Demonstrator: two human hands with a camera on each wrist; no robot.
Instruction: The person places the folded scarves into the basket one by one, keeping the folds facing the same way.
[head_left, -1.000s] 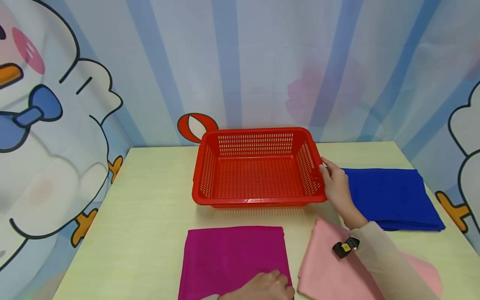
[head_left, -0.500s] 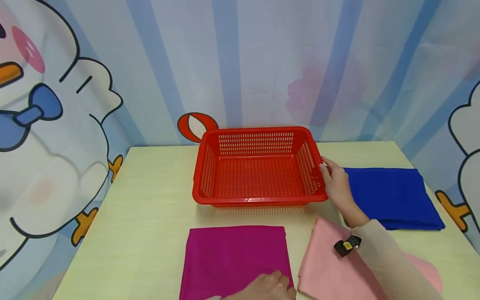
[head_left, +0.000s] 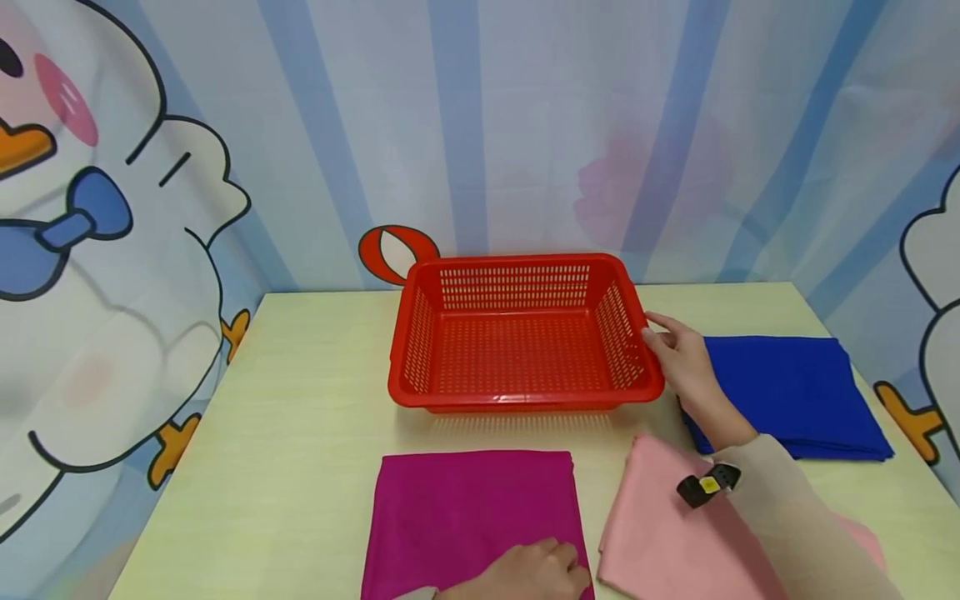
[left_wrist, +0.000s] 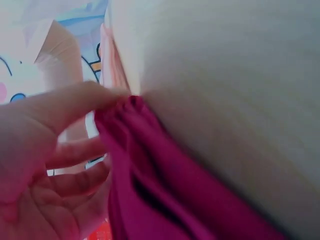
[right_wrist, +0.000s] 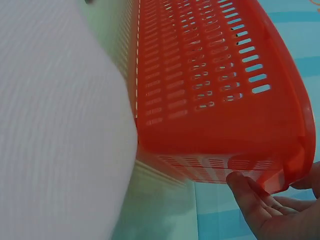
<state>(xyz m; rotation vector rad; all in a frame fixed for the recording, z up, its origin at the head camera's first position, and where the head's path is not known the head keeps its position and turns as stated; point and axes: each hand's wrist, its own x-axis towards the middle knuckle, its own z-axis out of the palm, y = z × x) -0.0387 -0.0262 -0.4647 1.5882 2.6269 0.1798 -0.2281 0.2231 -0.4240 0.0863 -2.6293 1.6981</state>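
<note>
Red perforated plastic forms the basket (head_left: 517, 342), which is set on the pale table (head_left: 300, 433) toward its far edge, with its long axis running left to right across the person's view. Its right-hand short wall is met by the right hand (head_left: 678, 354): the fingers are held fairly straight against the wall and under the rim, as the right wrist view also shows, where fingertips (right_wrist: 250, 197) are seen just below the basket's corner (right_wrist: 280, 170). Nothing is clasped by that hand; it merely touches the basket's side.

Nearer the person, the magenta cloth (head_left: 472, 517) is laid flat, well short of the basket and directly in front of it. Its near right corner is pinched by the left hand (head_left: 536, 571) (in the left wrist view, the thumb (left_wrist: 65, 107) and the curled fingers are closed on a bunched fold of the cloth (left_wrist: 150, 175)). So the cloth is already in the left hand's keeping, and the basket lies straight ahead of it, away from the body, with the open top facing up.

A pink cloth (head_left: 660, 533) is spread to the right of the magenta one, partly under the right forearm, and a blue cloth (head_left: 795, 392) is laid just beyond the right hand, beside the basket.
</note>
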